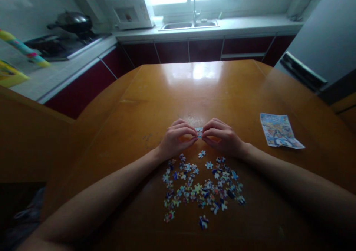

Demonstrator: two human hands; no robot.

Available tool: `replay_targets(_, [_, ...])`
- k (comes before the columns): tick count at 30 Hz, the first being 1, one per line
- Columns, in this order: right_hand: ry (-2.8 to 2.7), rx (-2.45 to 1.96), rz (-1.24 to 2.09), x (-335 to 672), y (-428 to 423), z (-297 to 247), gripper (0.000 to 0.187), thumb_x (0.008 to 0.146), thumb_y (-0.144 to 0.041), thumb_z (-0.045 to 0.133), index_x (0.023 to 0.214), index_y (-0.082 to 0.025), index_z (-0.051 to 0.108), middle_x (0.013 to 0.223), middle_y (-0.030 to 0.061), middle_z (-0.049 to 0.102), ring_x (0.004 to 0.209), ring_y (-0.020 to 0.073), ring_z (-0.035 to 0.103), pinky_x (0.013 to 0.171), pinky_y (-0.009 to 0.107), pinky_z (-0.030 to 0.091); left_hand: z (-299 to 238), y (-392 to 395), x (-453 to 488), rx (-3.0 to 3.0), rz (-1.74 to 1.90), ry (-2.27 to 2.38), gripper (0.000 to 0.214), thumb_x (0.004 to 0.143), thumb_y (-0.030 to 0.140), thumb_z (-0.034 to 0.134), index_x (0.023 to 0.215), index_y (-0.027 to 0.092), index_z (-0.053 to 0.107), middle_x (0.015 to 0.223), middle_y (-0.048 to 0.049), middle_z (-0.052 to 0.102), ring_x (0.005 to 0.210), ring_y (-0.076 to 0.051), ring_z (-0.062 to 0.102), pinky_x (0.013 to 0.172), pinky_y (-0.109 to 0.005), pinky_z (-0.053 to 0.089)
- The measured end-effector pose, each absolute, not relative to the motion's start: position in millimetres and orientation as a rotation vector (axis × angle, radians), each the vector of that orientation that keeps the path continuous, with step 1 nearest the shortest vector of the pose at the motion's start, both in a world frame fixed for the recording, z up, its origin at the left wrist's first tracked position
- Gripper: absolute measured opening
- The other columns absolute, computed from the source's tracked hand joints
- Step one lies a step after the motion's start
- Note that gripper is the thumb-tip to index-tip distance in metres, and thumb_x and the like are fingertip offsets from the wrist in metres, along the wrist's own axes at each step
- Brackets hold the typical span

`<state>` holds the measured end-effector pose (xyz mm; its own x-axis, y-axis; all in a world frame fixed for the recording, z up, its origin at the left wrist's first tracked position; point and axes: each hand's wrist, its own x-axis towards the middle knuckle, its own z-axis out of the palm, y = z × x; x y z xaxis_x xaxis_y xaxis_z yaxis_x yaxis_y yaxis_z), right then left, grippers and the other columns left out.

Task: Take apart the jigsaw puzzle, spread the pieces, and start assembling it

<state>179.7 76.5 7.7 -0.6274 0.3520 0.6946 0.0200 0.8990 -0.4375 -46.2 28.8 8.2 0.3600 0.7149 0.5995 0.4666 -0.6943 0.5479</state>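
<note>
Between my two hands is a small light-blue jigsaw puzzle piece [199,132]; whether it is one piece or a few joined ones I cannot tell. My left hand [178,136] pinches its left side with thumb and fingertips. On its right side my right hand [222,136] has the same kind of pinch. Just below the hands, toward me, many loose jigsaw pieces [198,188] are scattered on the table in mixed colours. A single light piece [201,154] lies closest to the hands, and a dark-and-white piece [203,222] sits apart at the near side.
A creased picture sheet [278,130] lies on the wooden table [194,95] to the right. Beyond the table are a counter with a sink [178,26], a white microwave [130,13] and a wok [73,21] on the stove. A grey fridge [319,32] stands at right.
</note>
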Motion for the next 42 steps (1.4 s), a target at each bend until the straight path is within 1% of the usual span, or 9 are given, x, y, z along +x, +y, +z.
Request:
replay_targets(4, [-2.219, -0.321, 0.457, 179.5, 81.7, 2.3, 0.009, 0.092, -0.014, 0.063, 0.092, -0.021, 0.068, 0.088, 0.0059, 0.065, 0.083, 0.0176, 0.059, 0.072, 0.033, 0.052, 5.7, 29.6, -46.6, 2.337, 1.201, 1.2, 0.007, 0.087, 0.028, 0.072, 0.09, 0.021, 0.072, 0.09, -0.0029, 0.074, 0.088, -0.018, 0.062, 0.083, -0.035, 0.05])
replay_targets(7, [-2.256, -0.404, 0.415, 180.4, 87.1, -4.2, 0.01, 0.092, -0.015, 0.062, 0.09, -0.021, 0.07, 0.087, 0.0059, 0.066, 0.083, 0.0181, 0.058, 0.072, 0.033, 0.052, 3.7, 29.6, -47.6, 2.391, 1.064, 1.375, 0.004, 0.088, 0.023, 0.068, 0.089, 0.022, 0.072, 0.094, -0.0032, 0.073, 0.094, -0.02, 0.061, 0.089, -0.039, 0.047])
replay_targets(10, [-2.319, -0.467, 0.4, 180.5, 90.4, -8.0, 0.012, 0.093, -0.017, 0.061, 0.087, -0.022, 0.071, 0.087, 0.0055, 0.068, 0.083, 0.0183, 0.057, 0.073, 0.033, 0.051, 3.5, 28.5, -48.1, 2.457, 0.927, 1.462, 0.009, 0.086, 0.018, 0.066, 0.09, 0.023, 0.073, 0.1, -0.0022, 0.073, 0.099, -0.022, 0.059, 0.091, -0.041, 0.043])
replay_targets(15, [-2.39, -0.522, 0.362, 177.9, 90.5, -7.8, 0.016, 0.093, -0.018, 0.06, 0.084, -0.022, 0.072, 0.087, 0.0051, 0.068, 0.084, 0.0186, 0.057, 0.076, 0.034, 0.051, 4.8, 27.8, -47.7, 2.491, 0.835, 1.456, 0.012, 0.089, 0.021, 0.065, 0.091, 0.026, 0.075, 0.103, -0.002, 0.072, 0.102, -0.023, 0.058, 0.09, -0.042, 0.042])
replay_targets(24, [-2.47, -0.518, 0.336, 176.5, 91.6, -10.1, 0.02, 0.095, -0.018, 0.057, 0.086, -0.022, 0.074, 0.088, 0.0056, 0.068, 0.086, 0.0189, 0.056, 0.079, 0.034, 0.05, 1.5, 29.7, -49.3, 2.461, 0.818, 1.443, 0.016, 0.088, 0.016, 0.065, 0.091, 0.027, 0.076, 0.105, -0.0018, 0.07, 0.104, -0.023, 0.056, 0.094, -0.044, 0.042])
replay_targets(30, [-2.496, -0.543, 0.341, 177.4, 88.1, -5.0, 0.017, 0.093, -0.019, 0.058, 0.09, -0.022, 0.074, 0.097, 0.008, 0.066, 0.095, 0.0219, 0.055, 0.085, 0.038, 0.05, 1.9, 29.8, -48.2, 2.444, 0.823, 1.424, 0.017, 0.087, 0.014, 0.064, 0.091, 0.027, 0.075, 0.104, -0.0014, 0.069, 0.103, -0.023, 0.055, 0.094, -0.044, 0.044])
replay_targets(33, [-2.399, -0.584, 0.348, 178.0, 89.8, -6.8, 0.017, 0.091, -0.015, 0.058, 0.092, -0.023, 0.073, 0.097, 0.0076, 0.066, 0.095, 0.0227, 0.055, 0.084, 0.039, 0.05, 2.8, 29.4, -47.3, 2.43, 0.838, 1.401, 0.02, 0.087, 0.012, 0.061, 0.097, 0.025, 0.073, 0.106, -0.0034, 0.068, 0.104, -0.023, 0.054, 0.096, -0.045, 0.045])
replay_targets(36, [-2.238, -0.697, 0.35, 179.4, 93.9, -11.2, 0.023, 0.087, -0.007, 0.056, 0.091, -0.022, 0.073, 0.093, 0.0077, 0.065, 0.093, 0.0231, 0.055, 0.082, 0.039, 0.05, 2.7, 28.8, -47.6, 2.427, 0.868, 1.394, 0.025, 0.087, 0.009, 0.059, 0.104, 0.023, 0.071, 0.111, -0.0057, 0.065, 0.108, -0.023, 0.052, 0.098, -0.045, 0.046])
replay_targets(42, [-2.249, -0.714, 0.382, 180.9, 95.4, -13.9, 0.025, 0.086, -0.006, 0.056, 0.086, -0.022, 0.076, 0.095, 0.0078, 0.065, 0.095, 0.0234, 0.055, 0.082, 0.04, 0.049, -0.3, 29.3, -49.0, 2.498, 0.82, 1.378, 0.027, 0.09, 0.014, 0.061, 0.108, 0.03, 0.074, 0.12, -0.0055, 0.061, 0.113, -0.025, 0.049, 0.101, -0.05, 0.045])
